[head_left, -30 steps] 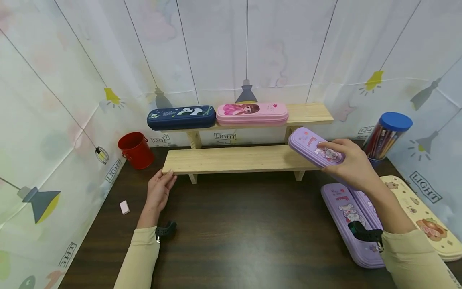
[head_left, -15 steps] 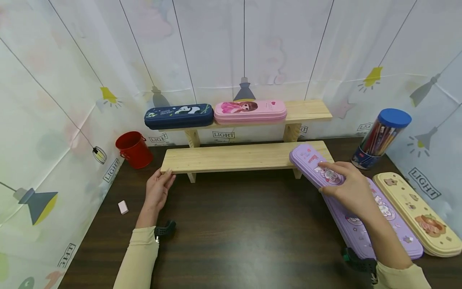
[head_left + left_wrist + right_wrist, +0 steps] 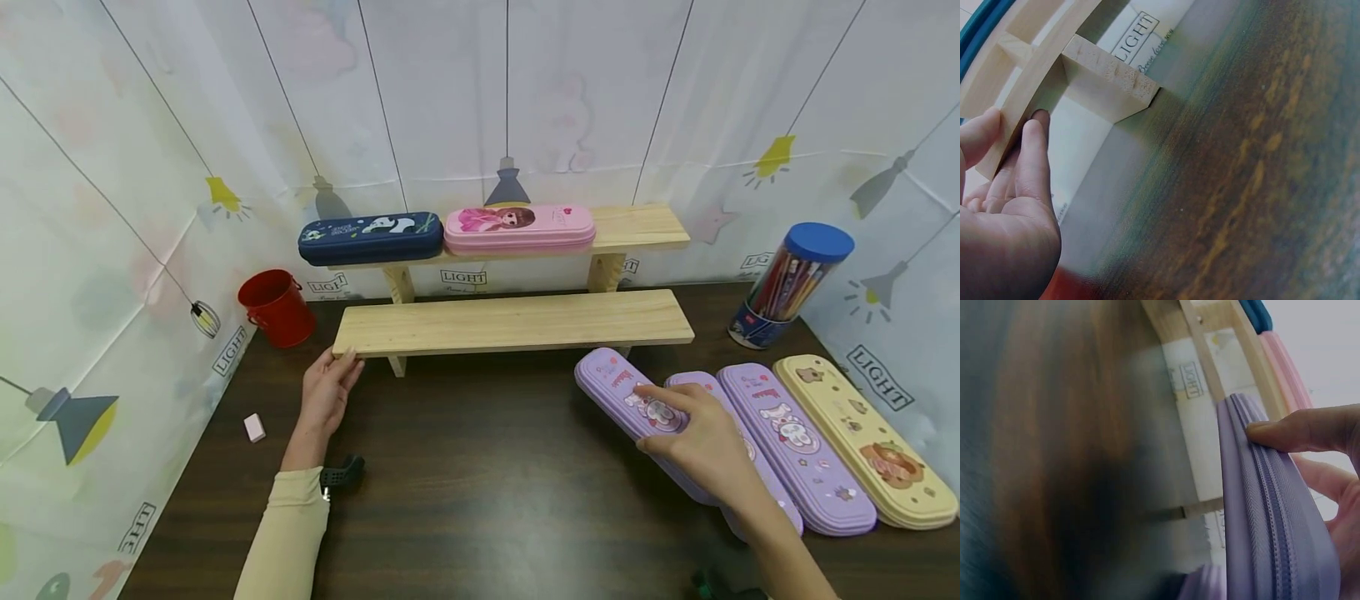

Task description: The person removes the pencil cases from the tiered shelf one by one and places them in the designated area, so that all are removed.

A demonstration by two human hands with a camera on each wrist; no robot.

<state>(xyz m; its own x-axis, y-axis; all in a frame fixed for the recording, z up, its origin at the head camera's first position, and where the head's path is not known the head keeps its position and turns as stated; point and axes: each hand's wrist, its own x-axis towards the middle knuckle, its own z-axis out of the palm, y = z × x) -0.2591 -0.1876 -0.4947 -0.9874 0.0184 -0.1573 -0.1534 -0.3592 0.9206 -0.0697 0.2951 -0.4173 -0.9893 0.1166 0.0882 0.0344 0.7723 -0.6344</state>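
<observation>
The right hand [image 3: 701, 442] pinches a purple pencil case [image 3: 611, 379] jutting ahead; the left hand [image 3: 325, 397], well apart, grips the lower shelf [image 3: 513, 322].

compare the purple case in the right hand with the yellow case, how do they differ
The purple case is gripped by the right hand, while the yellow case lies untouched on the table. The purple case carries a white cartoon character; the yellow case has brown and orange pictures. Both are long, with rounded ends.
</observation>
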